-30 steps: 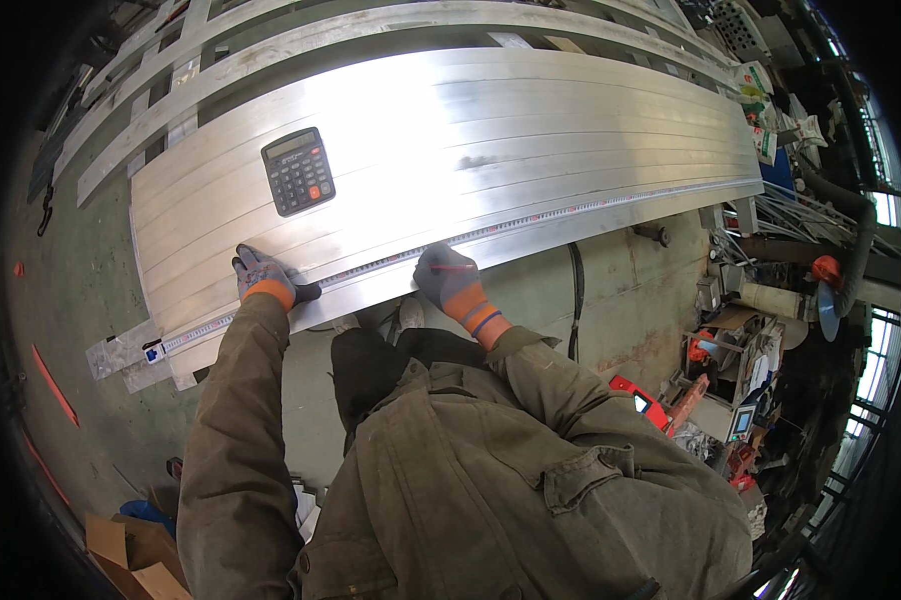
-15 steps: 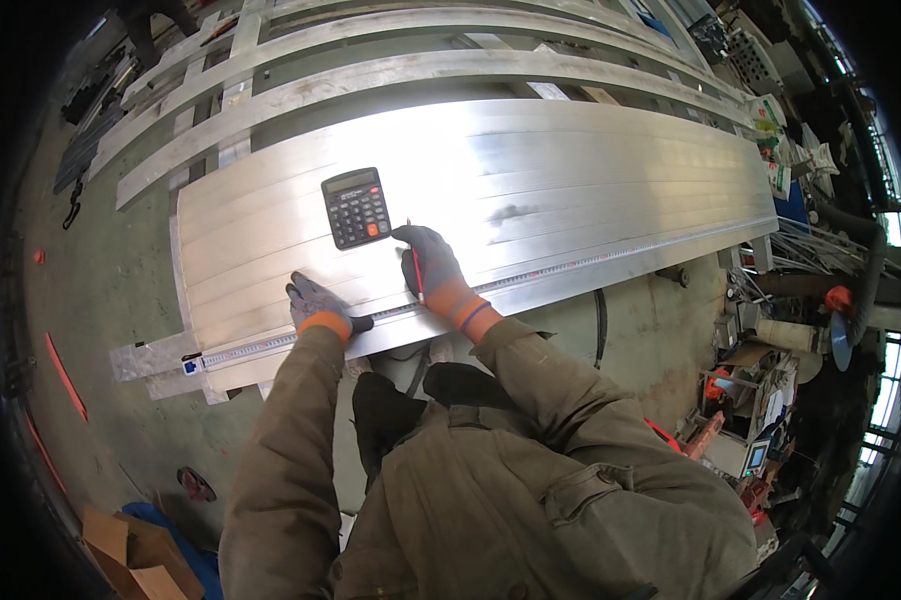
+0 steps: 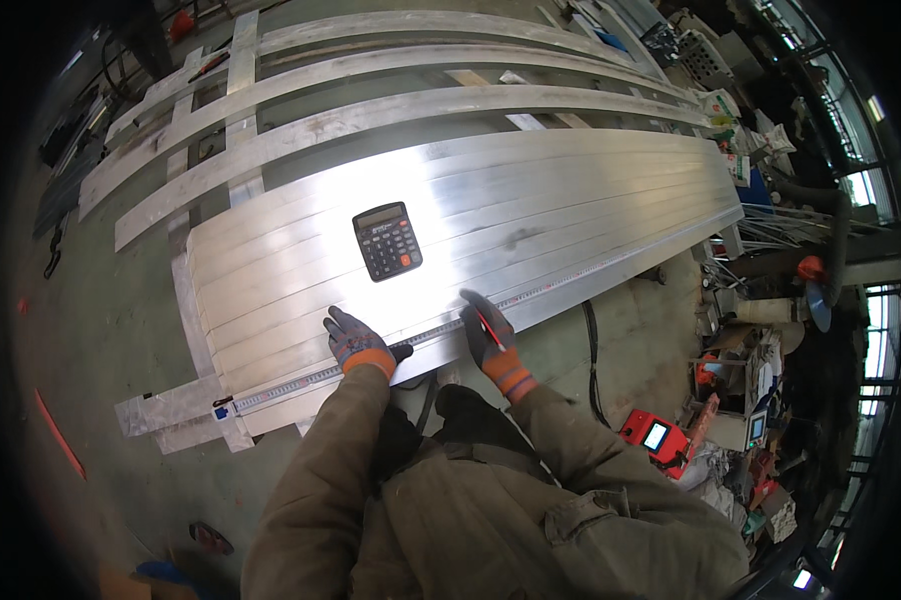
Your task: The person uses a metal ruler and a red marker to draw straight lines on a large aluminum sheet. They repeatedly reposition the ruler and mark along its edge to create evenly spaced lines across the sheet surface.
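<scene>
My left hand (image 3: 359, 345) presses flat on the tape measure (image 3: 371, 358); my right hand (image 3: 491, 335) grips one red pencil (image 3: 488, 328); one black calculator (image 3: 387, 241) lies at 12 o'clock.

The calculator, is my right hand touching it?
Apart. The head view shows the right hand down at the tape measure, with bare aluminium between it and the calculator.

Profiles (image 3: 571, 210): bright silver, glare-white at centre. Calculator (image 3: 387, 241): black, grey display. Gloves on both hands, left (image 3: 357, 343) and right (image 3: 489, 335): dark grey, orange-striped cuffs. Pencil (image 3: 489, 328): red. Tape (image 3: 371, 362): silver-white, finely graduated. Jacket (image 3: 531, 520): olive-brown. Floor (image 3: 111, 330): grey-green.
</scene>
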The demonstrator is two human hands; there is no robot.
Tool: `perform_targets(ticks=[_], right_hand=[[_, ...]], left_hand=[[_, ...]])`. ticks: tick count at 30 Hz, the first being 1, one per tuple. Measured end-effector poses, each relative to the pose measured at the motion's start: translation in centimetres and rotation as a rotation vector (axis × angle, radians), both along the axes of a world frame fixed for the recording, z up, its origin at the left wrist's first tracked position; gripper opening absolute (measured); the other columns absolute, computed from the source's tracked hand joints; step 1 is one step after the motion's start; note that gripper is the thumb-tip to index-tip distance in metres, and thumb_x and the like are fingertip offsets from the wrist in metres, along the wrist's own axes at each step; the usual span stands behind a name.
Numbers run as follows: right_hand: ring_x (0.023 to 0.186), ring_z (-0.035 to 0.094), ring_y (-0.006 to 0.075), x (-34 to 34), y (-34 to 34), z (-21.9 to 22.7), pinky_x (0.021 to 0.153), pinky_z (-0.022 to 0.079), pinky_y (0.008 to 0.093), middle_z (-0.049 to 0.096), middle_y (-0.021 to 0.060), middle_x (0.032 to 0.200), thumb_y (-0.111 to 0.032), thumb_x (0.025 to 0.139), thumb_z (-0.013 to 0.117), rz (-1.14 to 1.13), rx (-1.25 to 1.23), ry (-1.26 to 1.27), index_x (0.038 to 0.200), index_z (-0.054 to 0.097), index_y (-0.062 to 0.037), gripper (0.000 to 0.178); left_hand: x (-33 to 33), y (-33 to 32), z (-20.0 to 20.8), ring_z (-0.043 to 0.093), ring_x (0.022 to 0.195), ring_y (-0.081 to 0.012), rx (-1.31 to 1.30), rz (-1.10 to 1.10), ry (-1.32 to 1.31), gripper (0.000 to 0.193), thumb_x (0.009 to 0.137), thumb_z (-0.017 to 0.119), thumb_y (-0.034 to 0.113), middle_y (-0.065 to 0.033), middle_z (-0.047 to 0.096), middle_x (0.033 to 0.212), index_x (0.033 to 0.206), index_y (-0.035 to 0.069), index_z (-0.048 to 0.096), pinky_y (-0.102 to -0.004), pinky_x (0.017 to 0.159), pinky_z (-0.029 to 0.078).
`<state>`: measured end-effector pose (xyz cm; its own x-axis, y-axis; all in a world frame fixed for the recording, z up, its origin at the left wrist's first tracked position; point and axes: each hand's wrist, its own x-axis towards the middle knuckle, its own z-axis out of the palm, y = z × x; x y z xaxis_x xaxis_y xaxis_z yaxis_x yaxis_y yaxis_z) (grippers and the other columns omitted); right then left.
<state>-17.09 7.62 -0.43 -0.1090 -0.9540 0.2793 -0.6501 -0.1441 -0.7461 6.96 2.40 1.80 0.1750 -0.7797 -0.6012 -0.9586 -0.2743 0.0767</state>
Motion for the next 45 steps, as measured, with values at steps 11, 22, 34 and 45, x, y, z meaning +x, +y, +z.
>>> perform_targets(ticks=[11, 22, 34, 45], right_hand=[[0.106, 0.078, 0.0263, 1.2, 9.0, -1.8, 0.092, 0.061, 0.0383, 0.079, 0.0137, 0.111, -0.014, 0.109, 0.071, -0.234, 0.242, -0.204, 0.123, 0.073, -0.006, 0.017], [0.088, 0.078, 0.0235, -1.1, 5.4, -4.0, 0.08, 0.062, 0.0375, 0.079, 0.0134, 0.098, -0.015, 0.104, 0.076, -0.088, 0.119, -0.181, 0.117, 0.075, -0.0045, 0.017], [0.082, 0.078, 0.0218, -2.7, 4.6, -5.9, 0.077, 0.062, 0.0361, 0.08, 0.0112, 0.091, -0.019, 0.098, 0.079, -0.112, 0.251, -0.306, 0.108, 0.077, -0.0088, 0.015], [0.083, 0.079, 0.0329, -1.7, 3.8, -5.8, 0.075, 0.062, 0.0423, 0.078, 0.015, 0.092, -0.02, 0.096, 0.079, -0.006, 0.248, -0.129, 0.102, 0.074, -0.0108, 0.012]], left_hand=[[3.6, -0.1, -0.3, 0.026, 0.169, -0.0449, 0.019, -0.192, 0.047, 0.158, 0.07, 0.09, 0.083, -0.0277, 0.019, 0.184, 0.173, -0.014, 0.019, -0.0457, 0.134, 0.038], [2.3, -0.6, -1.5, 0.03, 0.168, -0.0452, 0.027, -0.171, -0.052, 0.161, 0.065, 0.095, 0.082, -0.0284, 0.022, 0.183, 0.172, -0.014, 0.021, -0.0446, 0.133, 0.041], [0.7, -0.6, -1.8, 0.029, 0.167, -0.05, 0.048, -0.195, -0.163, 0.158, 0.067, 0.092, 0.084, -0.0306, 0.018, 0.183, 0.172, -0.014, 0.025, -0.0463, 0.134, 0.039], [-0.6, -0.9, -1.7, 0.024, 0.169, -0.0494, 0.096, -0.14, -0.197, 0.144, 0.071, 0.094, 0.078, -0.028, 0.016, 0.185, 0.173, -0.005, 0.035, -0.0489, 0.134, 0.039]])
